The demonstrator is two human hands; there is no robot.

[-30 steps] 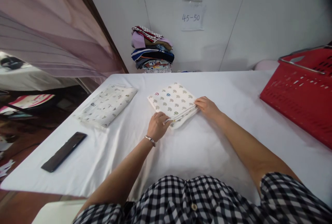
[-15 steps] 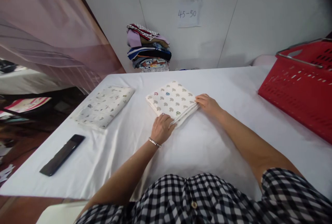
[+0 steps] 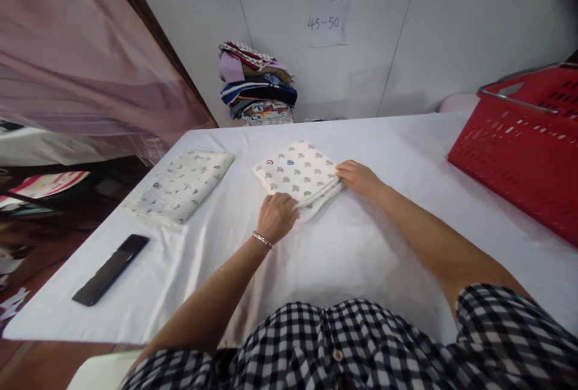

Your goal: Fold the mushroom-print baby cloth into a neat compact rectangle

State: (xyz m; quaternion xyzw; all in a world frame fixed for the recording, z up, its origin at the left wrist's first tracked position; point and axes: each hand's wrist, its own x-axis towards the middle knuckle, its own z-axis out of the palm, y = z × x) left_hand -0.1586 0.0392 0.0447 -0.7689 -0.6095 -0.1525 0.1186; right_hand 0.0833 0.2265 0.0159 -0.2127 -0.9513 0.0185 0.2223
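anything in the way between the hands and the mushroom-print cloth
Nothing visible: the left hand touches the mushroom-print cloth at its near edge, the right hand at its right corner. The red basket stands clear.

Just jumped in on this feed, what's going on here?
The left hand holds the near corner of a folded mushroom cloth, and the right hand its right corner. Layers show along the edge between them. On the same table, another folded cloth and a phone lie left, a basket right.
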